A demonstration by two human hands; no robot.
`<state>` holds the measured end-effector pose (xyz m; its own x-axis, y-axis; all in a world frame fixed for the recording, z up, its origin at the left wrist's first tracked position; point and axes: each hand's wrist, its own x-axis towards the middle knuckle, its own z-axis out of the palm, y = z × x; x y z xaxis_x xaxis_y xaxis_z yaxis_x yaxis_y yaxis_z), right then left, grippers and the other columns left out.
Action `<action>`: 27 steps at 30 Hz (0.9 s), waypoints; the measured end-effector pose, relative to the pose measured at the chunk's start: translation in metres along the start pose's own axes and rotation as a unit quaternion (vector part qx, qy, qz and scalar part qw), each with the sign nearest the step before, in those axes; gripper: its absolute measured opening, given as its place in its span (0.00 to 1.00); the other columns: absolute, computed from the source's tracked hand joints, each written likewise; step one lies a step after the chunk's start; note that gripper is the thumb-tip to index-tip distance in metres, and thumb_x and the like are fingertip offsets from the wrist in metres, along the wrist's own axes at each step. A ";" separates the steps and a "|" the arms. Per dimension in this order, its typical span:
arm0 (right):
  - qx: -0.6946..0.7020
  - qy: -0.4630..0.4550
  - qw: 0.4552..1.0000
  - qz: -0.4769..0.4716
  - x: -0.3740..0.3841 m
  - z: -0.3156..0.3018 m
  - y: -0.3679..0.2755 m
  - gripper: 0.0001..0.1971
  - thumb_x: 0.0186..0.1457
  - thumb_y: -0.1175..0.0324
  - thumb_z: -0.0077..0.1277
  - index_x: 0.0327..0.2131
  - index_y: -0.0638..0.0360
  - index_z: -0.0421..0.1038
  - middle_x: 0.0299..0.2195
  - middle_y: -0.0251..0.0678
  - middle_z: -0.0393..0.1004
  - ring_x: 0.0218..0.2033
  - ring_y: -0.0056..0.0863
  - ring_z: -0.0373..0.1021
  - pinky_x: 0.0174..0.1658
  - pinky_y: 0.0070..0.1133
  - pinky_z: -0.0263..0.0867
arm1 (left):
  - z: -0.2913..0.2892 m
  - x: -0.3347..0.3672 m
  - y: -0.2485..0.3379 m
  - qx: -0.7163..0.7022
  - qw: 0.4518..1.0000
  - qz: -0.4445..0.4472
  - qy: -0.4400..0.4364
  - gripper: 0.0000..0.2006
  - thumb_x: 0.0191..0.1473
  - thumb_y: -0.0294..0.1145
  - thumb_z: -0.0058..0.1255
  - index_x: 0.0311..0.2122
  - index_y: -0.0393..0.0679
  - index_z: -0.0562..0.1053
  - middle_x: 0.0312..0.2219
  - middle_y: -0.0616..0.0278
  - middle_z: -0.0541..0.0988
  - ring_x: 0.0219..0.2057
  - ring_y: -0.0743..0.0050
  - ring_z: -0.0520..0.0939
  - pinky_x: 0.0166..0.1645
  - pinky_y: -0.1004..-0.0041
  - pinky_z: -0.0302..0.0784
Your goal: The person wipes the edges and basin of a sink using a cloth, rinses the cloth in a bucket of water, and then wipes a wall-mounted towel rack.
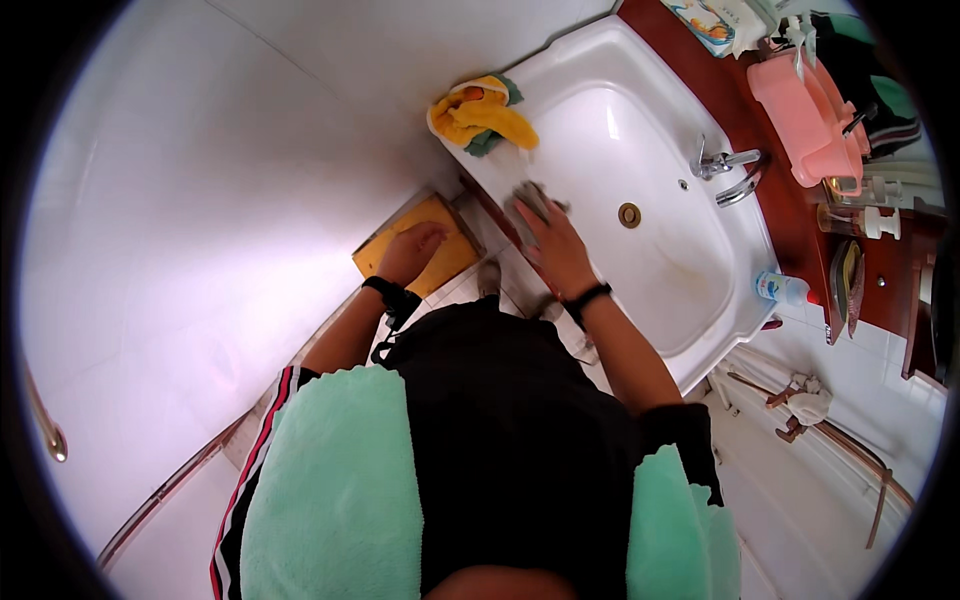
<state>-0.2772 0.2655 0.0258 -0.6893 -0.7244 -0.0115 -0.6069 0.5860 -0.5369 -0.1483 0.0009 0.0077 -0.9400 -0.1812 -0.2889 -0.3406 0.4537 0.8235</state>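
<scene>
The one fisheye view looks steeply down from the person's head, close to the sink (670, 285) and left of it, wide enough to take in the wall (190, 170) left of the sink and the wearer's torso (510, 410) below it.

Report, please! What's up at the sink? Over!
Right hand on grey cloth at edge of sink. Left hand loosely curled, nothing visible in it. Yellow cloth lies close by.
</scene>
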 end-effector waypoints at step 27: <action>-0.105 -0.025 0.908 0.405 -0.361 -0.071 0.055 0.39 0.43 0.67 0.64 0.60 0.38 0.58 0.61 0.40 0.54 0.61 0.40 0.54 0.62 0.30 0.56 | 0.085 0.130 0.068 0.374 0.874 0.295 -0.095 0.33 0.51 0.55 0.53 0.60 0.53 0.63 0.59 0.54 0.62 0.63 0.46 0.55 0.65 0.45 0.42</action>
<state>-0.0899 0.5856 0.0604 -0.9274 -0.0367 -0.3723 0.0258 0.9866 -0.1614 -0.2950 0.0824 -0.0155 -0.9178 0.3932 -0.0555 0.3554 0.8757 0.3268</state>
